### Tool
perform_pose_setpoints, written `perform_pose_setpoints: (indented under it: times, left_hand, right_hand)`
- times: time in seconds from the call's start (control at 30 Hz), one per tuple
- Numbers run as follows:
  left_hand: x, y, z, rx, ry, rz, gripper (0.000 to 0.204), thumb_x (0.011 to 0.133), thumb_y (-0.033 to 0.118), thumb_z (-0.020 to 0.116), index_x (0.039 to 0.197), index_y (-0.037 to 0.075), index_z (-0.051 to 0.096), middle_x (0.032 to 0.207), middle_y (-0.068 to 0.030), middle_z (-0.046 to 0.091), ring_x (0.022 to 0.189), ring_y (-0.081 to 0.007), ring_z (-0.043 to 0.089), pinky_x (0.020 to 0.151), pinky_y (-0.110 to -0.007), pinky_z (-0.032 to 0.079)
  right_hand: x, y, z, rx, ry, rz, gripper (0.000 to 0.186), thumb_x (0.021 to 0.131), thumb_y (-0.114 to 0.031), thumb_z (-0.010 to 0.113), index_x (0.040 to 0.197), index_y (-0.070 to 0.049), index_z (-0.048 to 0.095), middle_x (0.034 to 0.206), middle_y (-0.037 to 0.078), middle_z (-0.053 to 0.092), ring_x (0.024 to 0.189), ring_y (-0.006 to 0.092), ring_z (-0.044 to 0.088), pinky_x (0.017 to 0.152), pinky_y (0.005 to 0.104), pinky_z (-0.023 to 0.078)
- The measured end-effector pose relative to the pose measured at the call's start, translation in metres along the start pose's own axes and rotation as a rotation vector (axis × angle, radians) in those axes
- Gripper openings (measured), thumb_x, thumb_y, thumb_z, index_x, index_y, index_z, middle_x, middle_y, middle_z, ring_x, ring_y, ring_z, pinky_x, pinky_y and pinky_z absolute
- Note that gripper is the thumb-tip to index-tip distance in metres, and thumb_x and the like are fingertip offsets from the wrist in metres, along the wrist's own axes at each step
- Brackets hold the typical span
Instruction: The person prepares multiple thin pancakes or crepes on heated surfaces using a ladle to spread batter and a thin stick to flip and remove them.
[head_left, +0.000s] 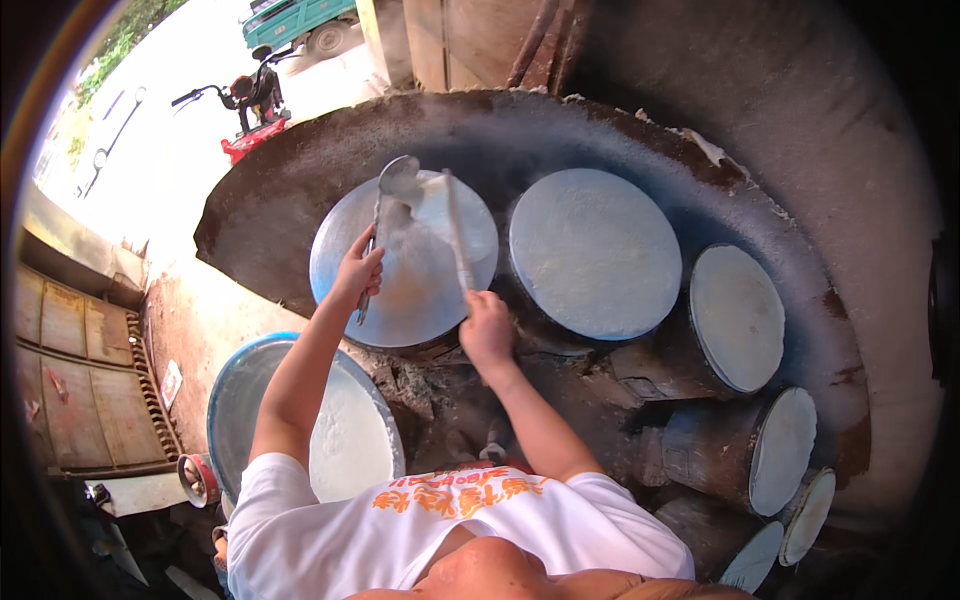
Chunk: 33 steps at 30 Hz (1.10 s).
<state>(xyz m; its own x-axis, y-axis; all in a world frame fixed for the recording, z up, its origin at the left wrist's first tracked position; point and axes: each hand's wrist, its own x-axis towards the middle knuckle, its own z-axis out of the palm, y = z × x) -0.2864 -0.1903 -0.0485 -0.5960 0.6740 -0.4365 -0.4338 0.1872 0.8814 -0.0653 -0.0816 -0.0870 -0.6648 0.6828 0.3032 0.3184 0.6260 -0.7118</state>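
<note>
A long-handled ladle [400, 179] is gripped in my left hand [359, 274], its bowl over the far part of the nearest-left round griddle [345, 235]. My right hand [487, 326] is wrapped round a pale stick-like spreader [456, 222], which slants over the same griddle's right half. Between the two tools, wet white batter [434, 204] lies on the griddle's far right part. The rest of that surface looks thinly filmed, with a brownish patch near the middle. To its right, a second griddle carries a whole round white sheet [595, 255].
Further drum-like griddles [740, 318] [784, 452] curve round my right, topped with white sheets. A blue-rimmed basin [222, 425] of white batter [345, 450] stands at my left. A curved brown wall [450, 120] bounds the far side. Beyond are a red vehicle [255, 120] and a teal truck [300, 28]. Steam hangs about.
</note>
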Motion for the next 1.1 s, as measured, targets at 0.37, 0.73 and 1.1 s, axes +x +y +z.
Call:
perform_pose_setpoints:
  times: [0.37,0.73,1.1]
  left_hand:
    - [-0.02,0.007,-0.018,-0.039,0.052,0.079,0.059,0.093,0.014,0.05,0.145,0.027,0.025,0.057,0.0034,0.032,0.042,-0.0071,0.031,0.038,-0.024,0.029]
    - [-0.124,0.018,-0.032,-0.295,0.207,0.215,0.055,0.096,0.015,0.047,0.145,0.027,0.025,0.056,0.0043,0.026,0.04,-0.005,0.025,0.035,-0.021,0.023]
    - [-0.13,0.015,0.029,-0.357,0.37,0.315,0.053,0.097,0.014,0.045,0.144,0.028,0.027,0.058,0.0034,0.026,0.038,-0.0047,0.024,0.033,-0.02,0.022]
  right_hand:
    - [0.034,0.002,0.036,0.019,-0.003,-0.121,0.035,0.067,0.002,0.056,0.101,-0.004,0.064,0.1,0.013,0.061,0.095,0.0338,0.057,0.085,0.0398,0.047]
    - [0.062,-0.007,0.041,0.023,-0.013,-0.234,0.023,0.076,-0.01,0.052,0.094,-0.008,0.066,0.09,0.012,0.064,0.088,0.0316,0.057,0.075,0.0411,0.047]
    - [0.119,0.033,0.045,-0.038,-0.22,-0.341,0.027,0.069,0.0,0.057,0.093,-0.009,0.067,0.095,0.009,0.064,0.089,0.0332,0.057,0.079,0.0413,0.048]
